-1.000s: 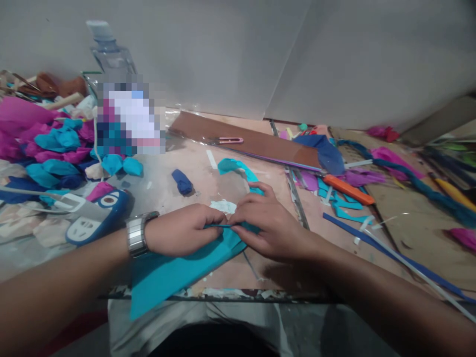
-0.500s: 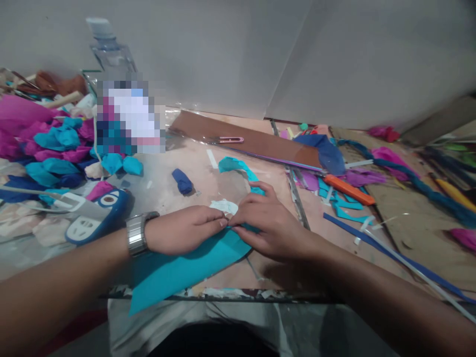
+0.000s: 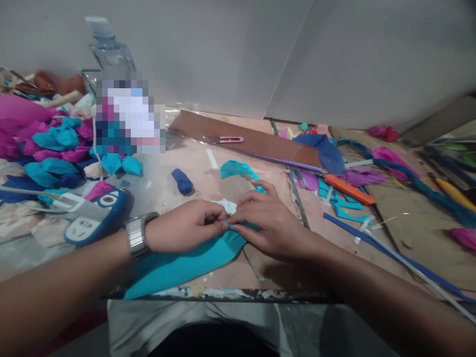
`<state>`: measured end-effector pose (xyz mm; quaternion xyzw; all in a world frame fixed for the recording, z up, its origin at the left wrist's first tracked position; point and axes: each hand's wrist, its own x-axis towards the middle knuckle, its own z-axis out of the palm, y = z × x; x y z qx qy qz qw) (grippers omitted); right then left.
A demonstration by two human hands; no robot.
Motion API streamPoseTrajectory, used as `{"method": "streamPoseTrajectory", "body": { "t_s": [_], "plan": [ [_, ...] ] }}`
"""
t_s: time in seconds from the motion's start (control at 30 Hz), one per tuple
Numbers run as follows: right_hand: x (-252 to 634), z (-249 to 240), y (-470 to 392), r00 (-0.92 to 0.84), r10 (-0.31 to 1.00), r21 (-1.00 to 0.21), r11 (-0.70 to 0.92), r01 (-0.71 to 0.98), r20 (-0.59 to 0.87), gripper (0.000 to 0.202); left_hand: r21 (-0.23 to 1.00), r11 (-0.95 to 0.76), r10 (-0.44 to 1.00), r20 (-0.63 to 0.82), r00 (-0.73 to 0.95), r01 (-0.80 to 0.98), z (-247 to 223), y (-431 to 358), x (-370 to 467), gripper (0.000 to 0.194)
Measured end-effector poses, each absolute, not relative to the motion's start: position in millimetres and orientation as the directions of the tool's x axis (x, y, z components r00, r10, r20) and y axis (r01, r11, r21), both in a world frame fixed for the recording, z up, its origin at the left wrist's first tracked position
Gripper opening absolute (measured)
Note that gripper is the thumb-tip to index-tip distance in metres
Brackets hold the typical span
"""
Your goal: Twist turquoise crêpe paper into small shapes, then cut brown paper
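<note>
Inspected from left to right. At far left lies a heap of crumpled paper pieces (image 3: 57, 136) in pink, turquoise and dark blue. In front of it sits a blue-and-white device (image 3: 96, 218), with a cable running to it.

The left hand (image 3: 186, 225) is narrowed to a pinch, thumb against curled forefinger, on the upper edge of a turquoise sheet (image 3: 189, 267). The sheet lies at the near side of the surface (image 3: 238, 275), partly under the left wrist, its lower left corner reaching the near rim. Beyond the left hand lies a small dark blue roll (image 3: 182, 182), well apart from the work.

The right hand (image 3: 273, 223) is likewise narrowed, thumb and fingertips gripping the same edge, nearly meeting the left thumb. A white scrap (image 3: 226, 205) lies just beyond the fingertips. A turquoise strip (image 3: 238, 169) curves out past the right forefinger; whether it joins the sheet cannot be determined.

Further right rests an orange cutter (image 3: 347, 189), clear of both hands.

Assessment: the edge is best worked in short, even pinches, with the thumbs close together and light tension between them. Pulling unevenly could crease or tear the sheet; the wrist should not drag it.
</note>
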<state>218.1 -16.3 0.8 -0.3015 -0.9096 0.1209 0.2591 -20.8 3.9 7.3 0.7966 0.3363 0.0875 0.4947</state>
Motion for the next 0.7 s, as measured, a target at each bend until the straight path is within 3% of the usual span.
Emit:
{"method": "streamPoseTrajectory", "body": {
  "t_s": [0.2, 0.47, 0.7],
  "plan": [
    [216, 1, -19, -0.637, 0.688, -0.401, 0.723, 0.563, 0.348, 0.011, 0.795, -0.371, 0.691, -0.108, 0.715, 0.479, 15, -2, -18, 0.028],
    [215, 1, -20, -0.622, 0.725, -0.416, 0.684, 0.599, 0.295, 0.012, 0.538, -0.599, 0.71, 0.013, 0.704, 0.594, 15, -8, -15, 0.022],
    [212, 3, -22, -0.635, 0.741, -0.421, 0.658, 0.624, 0.218, 0.01, 0.42, -0.678, 0.677, 0.038, 0.735, 0.603, 12, -9, -15, 0.021]
  ]
}}
